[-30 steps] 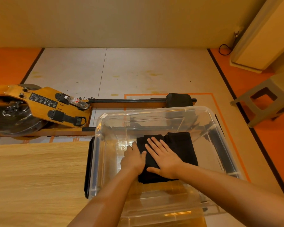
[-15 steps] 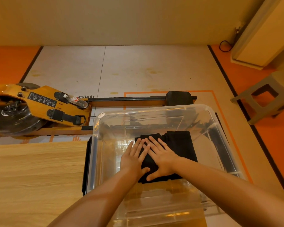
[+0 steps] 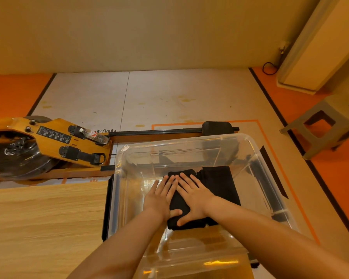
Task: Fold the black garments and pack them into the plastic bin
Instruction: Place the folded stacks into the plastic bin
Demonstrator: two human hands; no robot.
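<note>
A clear plastic bin [image 3: 189,141] stands in front of me, right of the wooden table. Two folded black garments lie side by side on its floor. My left hand [image 3: 161,196] and my right hand [image 3: 193,196] both press flat on the left black garment [image 3: 178,203], fingers straight and pointing away from me. The right black garment [image 3: 222,182] lies next to it, touching it, with no hand on it.
A light wooden table [image 3: 44,224] spreads to the left of the bin. Beyond it on the floor lies a wooden rowing machine [image 3: 54,141] with a water bottle [image 3: 94,135]. A grey plastic stool [image 3: 326,121] stands at the right.
My left hand, curled at the garment's left edge a second ago, has straightened and now lies flat beside my right hand. The view has shifted slightly.
</note>
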